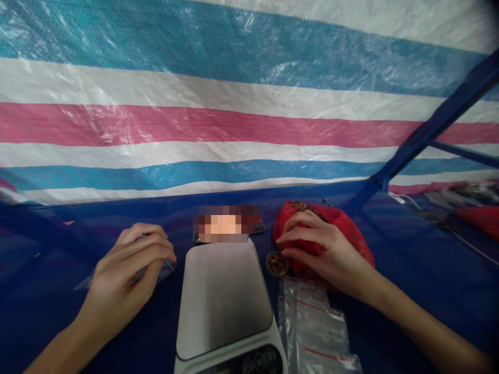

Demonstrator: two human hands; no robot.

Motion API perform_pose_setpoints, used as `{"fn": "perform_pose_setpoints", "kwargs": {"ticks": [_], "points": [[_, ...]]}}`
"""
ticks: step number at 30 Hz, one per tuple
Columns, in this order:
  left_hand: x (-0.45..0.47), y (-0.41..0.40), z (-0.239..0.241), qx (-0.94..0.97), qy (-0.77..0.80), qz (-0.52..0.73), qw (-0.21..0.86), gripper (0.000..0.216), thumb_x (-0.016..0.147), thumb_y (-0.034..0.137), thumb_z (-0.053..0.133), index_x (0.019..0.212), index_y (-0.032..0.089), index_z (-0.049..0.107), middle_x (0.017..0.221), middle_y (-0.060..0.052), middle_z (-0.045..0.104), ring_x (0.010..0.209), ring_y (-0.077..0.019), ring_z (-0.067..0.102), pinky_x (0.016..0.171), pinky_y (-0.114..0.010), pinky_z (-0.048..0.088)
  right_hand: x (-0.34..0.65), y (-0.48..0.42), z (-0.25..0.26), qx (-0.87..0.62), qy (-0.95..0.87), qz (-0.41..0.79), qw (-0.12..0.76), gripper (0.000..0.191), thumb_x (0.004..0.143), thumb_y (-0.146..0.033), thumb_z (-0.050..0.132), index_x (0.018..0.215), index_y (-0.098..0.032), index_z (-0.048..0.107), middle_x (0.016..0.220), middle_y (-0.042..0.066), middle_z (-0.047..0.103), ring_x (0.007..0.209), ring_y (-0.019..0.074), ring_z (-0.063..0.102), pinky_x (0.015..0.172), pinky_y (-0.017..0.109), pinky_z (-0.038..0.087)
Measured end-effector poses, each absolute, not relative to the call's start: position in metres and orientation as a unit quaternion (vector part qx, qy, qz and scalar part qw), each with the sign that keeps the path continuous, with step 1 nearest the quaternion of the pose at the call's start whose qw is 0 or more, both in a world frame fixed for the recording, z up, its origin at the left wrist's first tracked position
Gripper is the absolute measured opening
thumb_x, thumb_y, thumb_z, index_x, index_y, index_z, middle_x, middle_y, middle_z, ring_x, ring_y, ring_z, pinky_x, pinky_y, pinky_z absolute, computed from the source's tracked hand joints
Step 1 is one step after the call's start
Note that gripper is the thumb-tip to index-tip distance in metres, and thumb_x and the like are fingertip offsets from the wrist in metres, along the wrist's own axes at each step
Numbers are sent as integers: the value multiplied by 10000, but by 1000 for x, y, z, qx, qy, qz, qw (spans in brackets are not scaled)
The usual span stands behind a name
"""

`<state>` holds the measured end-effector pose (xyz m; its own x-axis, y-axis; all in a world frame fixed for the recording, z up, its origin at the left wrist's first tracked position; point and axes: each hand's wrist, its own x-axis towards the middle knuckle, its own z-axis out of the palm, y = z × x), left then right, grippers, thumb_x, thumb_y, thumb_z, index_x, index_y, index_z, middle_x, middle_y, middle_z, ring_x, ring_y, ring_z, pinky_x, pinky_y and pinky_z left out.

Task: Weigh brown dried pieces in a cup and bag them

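Observation:
My left hand (130, 265) is left of the kitchen scale (226, 296), its fingers curled around a clear plastic bag (167, 269) that shows at both sides. My right hand (315, 241) is over an open red bag (354, 234) with brown dried pieces (300, 206) at its mouth. Its fingers are curved and apart, with the thumb tip at the rim of a small round cup (277, 264). Brown pieces lie in this cup. The scale has a bare metal plate, and its buttons face me.
Clear zip bags (319, 327) with red strips lie right of the scale. Behind it is a flat, phone-like device (257, 225), partly blurred out. A striped sheet (195, 124) rises behind the blue surface (156, 205), with a blue pole (424, 132) at right.

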<state>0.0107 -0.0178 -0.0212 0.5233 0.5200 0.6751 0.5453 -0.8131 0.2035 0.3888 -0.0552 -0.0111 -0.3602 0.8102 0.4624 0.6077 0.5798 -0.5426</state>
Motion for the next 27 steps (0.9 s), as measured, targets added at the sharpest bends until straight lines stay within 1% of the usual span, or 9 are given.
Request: {"fn": "perform_pose_setpoints", "kwargs": {"ticks": [4, 6, 9, 12, 16, 18, 21, 23, 27], "points": [[10, -18, -22, -869, -311, -385, 13, 266, 960, 28, 548, 856, 239, 673, 843, 9, 711, 964, -163, 631, 906, -292, 487, 394, -58, -5, -432, -828, 185, 306, 222, 889, -89, 827, 1025, -264, 828, 1044, 36, 735, 1013, 199, 679, 915, 321, 549], [10, -17, -22, -866, -316, -388, 9, 269, 957, 30, 546, 845, 238, 675, 840, 10, 711, 961, -165, 630, 903, -294, 486, 394, -58, -3, -433, -828, 213, 285, 200, 897, -110, 828, 1029, -261, 833, 1042, 37, 740, 1001, 192, 687, 904, 309, 555], [10, -17, -21, -861, -321, -395, 4, 269, 956, 40, 548, 826, 234, 682, 834, 9, 714, 954, -171, 630, 899, -305, 485, 395, -57, -3, -430, -824, 238, 280, 104, 941, -158, 796, 979, -246, 834, 998, 36, 741, 949, 179, 692, 861, 294, 557], [10, -16, -21, -856, -324, -402, -5, 273, 957, 50, 551, 813, 233, 693, 827, 9, 718, 942, -178, 633, 896, -319, 482, 397, -57, -4, -428, -818, 246, 293, 84, 969, -182, 767, 961, -237, 829, 969, 35, 752, 924, 175, 702, 841, 289, 556], [10, -16, -21, -854, -332, -401, -21, 275, 966, 91, 546, 800, 234, 711, 817, 5, 725, 928, -189, 641, 883, -345, 470, 395, -52, -8, -455, -791, 247, 326, 109, 993, -168, 725, 974, -222, 818, 994, 38, 787, 938, 179, 727, 881, 301, 558], [10, -16, -21, -851, -336, -403, -25, 282, 970, 102, 537, 790, 232, 713, 805, 2, 724, 922, -193, 640, 870, -351, 465, 389, -45, -10, -464, -789, 240, 323, 131, 980, -129, 720, 988, -212, 820, 987, 42, 787, 910, 180, 730, 855, 302, 558], [9, -15, -21, -848, -342, -405, -30, 297, 980, 108, 525, 779, 226, 708, 794, -2, 718, 911, -192, 631, 856, -353, 461, 376, -29, -13, -446, -821, 212, 288, 191, 964, -81, 712, 1043, -204, 834, 1000, 58, 772, 882, 182, 719, 799, 293, 547], [7, -14, -22, -846, -346, -404, -37, 307, 987, 104, 513, 777, 222, 703, 795, -5, 713, 912, -193, 625, 861, -356, 460, 368, -18, -15, -421, -848, 191, 259, 207, 958, -92, 733, 1097, -204, 838, 1027, 70, 770, 901, 190, 716, 803, 296, 538], [6, -13, -23, -842, -348, -409, -48, 291, 984, 89, 512, 795, 214, 694, 801, -6, 707, 914, -193, 618, 863, -359, 458, 361, -2, -22, -401, -874, 164, 219, 139, 880, -155, 851, 1012, -200, 850, 963, 61, 781, 910, 212, 710, 813, 308, 525]]}}
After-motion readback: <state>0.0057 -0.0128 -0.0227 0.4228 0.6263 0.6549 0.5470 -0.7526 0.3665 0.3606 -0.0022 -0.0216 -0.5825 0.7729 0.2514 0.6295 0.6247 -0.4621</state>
